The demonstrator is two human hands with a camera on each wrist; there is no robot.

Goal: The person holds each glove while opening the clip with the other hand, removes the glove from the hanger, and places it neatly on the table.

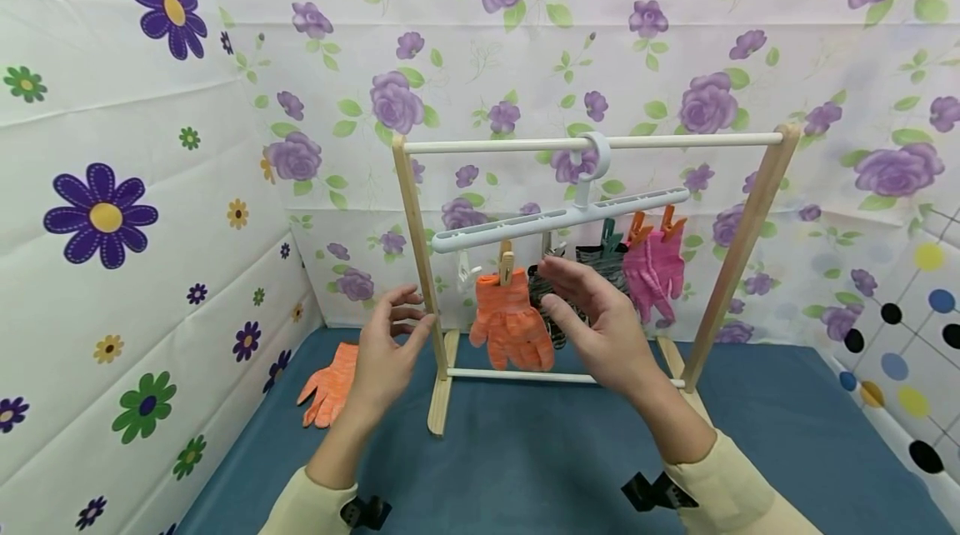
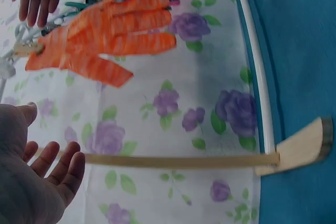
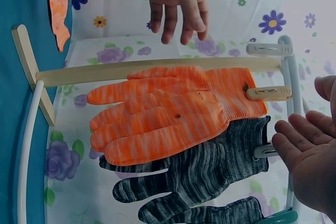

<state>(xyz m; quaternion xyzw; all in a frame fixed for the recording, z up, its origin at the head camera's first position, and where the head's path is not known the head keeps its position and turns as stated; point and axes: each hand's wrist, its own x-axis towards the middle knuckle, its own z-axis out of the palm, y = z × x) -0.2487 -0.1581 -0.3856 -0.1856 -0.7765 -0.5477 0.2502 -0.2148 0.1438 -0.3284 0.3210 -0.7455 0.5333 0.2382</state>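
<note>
An orange glove hangs by a wooden clothespin from a pale hanger. Behind it hang dark striped gloves, and a pink glove is at the hanger's right end. My left hand is in the air by the rack's left post, fingers loosely bent, holding nothing. To the right of the orange glove my right hand is raised with its fingers extended and nothing in its grasp. A second orange glove lies on the blue surface at left, partly behind my left forearm.
The hanger's hook goes over the white top bar of a wooden rack. An unused white clip dangles near the hanger's left end. A lower white bar joins the rack's feet on the blue tabletop. Flowered cloth walls stand behind.
</note>
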